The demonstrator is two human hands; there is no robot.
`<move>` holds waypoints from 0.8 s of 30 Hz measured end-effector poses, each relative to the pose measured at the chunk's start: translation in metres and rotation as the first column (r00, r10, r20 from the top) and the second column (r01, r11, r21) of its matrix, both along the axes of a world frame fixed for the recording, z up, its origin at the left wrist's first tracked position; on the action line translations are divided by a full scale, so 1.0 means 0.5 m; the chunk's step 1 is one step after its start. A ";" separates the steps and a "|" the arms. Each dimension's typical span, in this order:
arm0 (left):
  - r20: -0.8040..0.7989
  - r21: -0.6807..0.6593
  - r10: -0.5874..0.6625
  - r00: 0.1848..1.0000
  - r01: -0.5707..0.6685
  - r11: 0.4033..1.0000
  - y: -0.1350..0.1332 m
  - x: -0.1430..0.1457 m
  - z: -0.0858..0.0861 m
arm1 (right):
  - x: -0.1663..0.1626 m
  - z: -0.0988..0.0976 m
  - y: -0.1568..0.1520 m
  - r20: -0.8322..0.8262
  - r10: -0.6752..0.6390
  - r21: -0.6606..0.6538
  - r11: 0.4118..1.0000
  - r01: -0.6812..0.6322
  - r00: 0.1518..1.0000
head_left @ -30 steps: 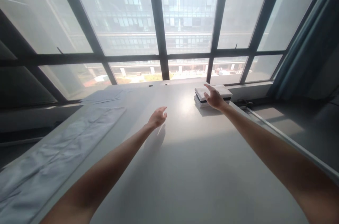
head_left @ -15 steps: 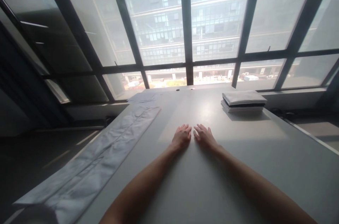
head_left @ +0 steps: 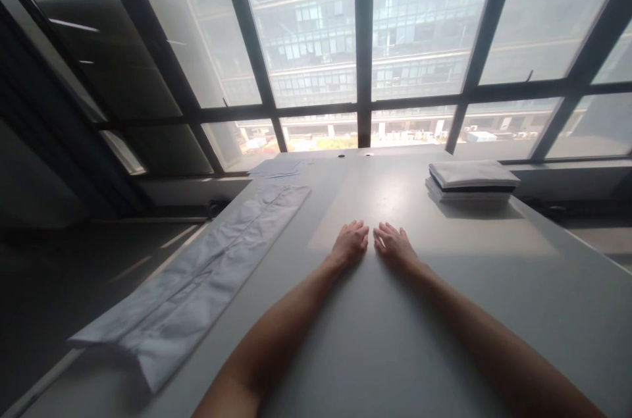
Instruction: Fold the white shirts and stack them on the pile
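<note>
on the table (head_left: 370,345), left hand (head_left: 351,241) and right hand (head_left: 394,245), well apart earlier, lie close together, each grip spread.

No texts, labels, brands, numbers or signs can be read.
</note>
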State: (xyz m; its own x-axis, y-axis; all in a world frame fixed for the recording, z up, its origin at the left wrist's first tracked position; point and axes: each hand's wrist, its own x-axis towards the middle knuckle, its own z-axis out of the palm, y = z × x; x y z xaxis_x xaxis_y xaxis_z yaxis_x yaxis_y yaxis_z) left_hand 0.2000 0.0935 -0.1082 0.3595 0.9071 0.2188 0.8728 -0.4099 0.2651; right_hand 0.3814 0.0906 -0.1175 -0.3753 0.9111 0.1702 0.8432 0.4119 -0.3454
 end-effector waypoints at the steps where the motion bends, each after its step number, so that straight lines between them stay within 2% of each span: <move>1: 0.004 0.013 -0.007 1.000 0.007 1.000 -0.002 0.000 0.000 | 0.001 0.000 -0.001 -0.001 0.001 0.001 1.000 -0.001 1.000; 6: 0.060 0.017 -0.077 0.995 0.076 0.997 -0.014 -0.019 0.001 | 0.004 -0.003 -0.002 -0.001 -0.002 0.017 1.000 0.002 1.000; 8: 0.118 -0.013 -0.109 0.987 0.111 0.994 -0.019 -0.049 0.011 | 0.006 -0.005 -0.001 0.003 0.001 0.024 1.000 -0.001 1.000; 10: 0.170 -0.029 -0.144 0.975 0.151 0.988 -0.026 -0.103 0.029 | 0.008 -0.008 0.001 0.008 0.007 0.031 0.999 -0.008 1.000; 13: 0.140 0.000 -0.183 0.973 0.185 0.983 -0.043 -0.235 0.068 | 0.010 -0.013 0.003 0.022 0.013 0.031 0.999 -0.014 1.000; 15: 0.016 0.033 -0.122 0.992 0.121 0.992 -0.063 -0.350 0.096 | 0.011 -0.017 0.005 0.033 0.016 0.026 1.000 -0.016 0.999; 18: -0.152 0.030 0.055 0.987 -0.051 0.998 -0.112 -0.532 0.123 | 0.013 -0.025 0.007 0.041 0.016 0.031 0.999 -0.017 0.999; 21: -0.257 -0.019 0.216 0.942 -0.228 0.973 -0.183 -0.669 0.114 | 0.014 -0.031 0.007 0.051 0.007 0.052 0.999 -0.010 0.999; 24: -0.324 -0.072 0.263 0.909 -0.301 0.951 -0.259 -0.726 0.081 | 0.013 -0.030 0.004 0.066 0.013 0.073 0.997 -0.018 0.998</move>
